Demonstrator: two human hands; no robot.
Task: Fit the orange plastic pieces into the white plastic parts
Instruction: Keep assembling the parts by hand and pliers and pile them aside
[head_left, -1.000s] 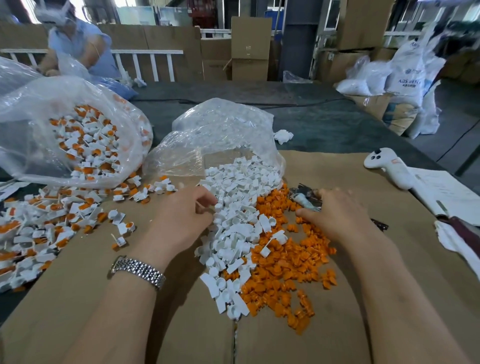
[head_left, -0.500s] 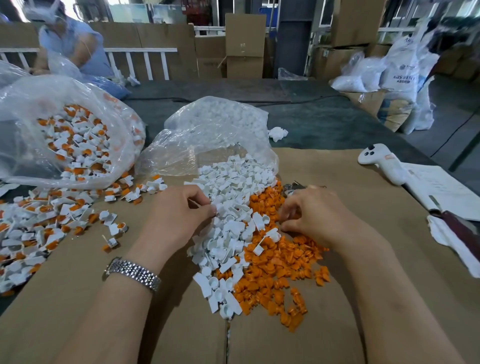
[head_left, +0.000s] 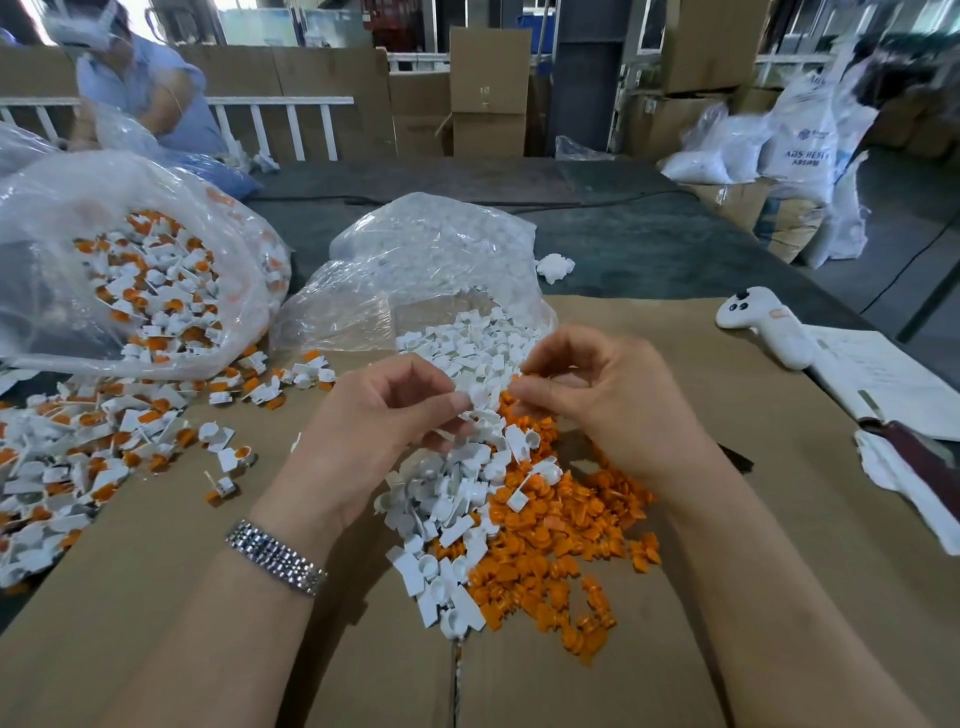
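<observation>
A heap of white plastic parts (head_left: 457, 488) spills from a clear bag (head_left: 431, 260) onto the cardboard (head_left: 779, 571). Beside it on the right lies a heap of orange plastic pieces (head_left: 550, 551). My left hand (head_left: 384, 415) is raised above the heaps and pinches a white part (head_left: 480, 397) between thumb and fingers. My right hand (head_left: 602, 395) is close to it, fingertips pinching an orange piece (head_left: 514, 384) that is mostly hidden. The two held pieces are nearly touching.
A big clear bag (head_left: 130, 260) of assembled white-and-orange parts lies at the left, with more assembled parts (head_left: 78, 441) scattered below it. A white controller (head_left: 763, 325), papers (head_left: 883, 384) and a cloth (head_left: 909, 483) lie at the right. Another person (head_left: 140, 88) sits at the back left.
Both hands have lifted off the heaps and come together, the left with a white part and the right with an orange piece.
</observation>
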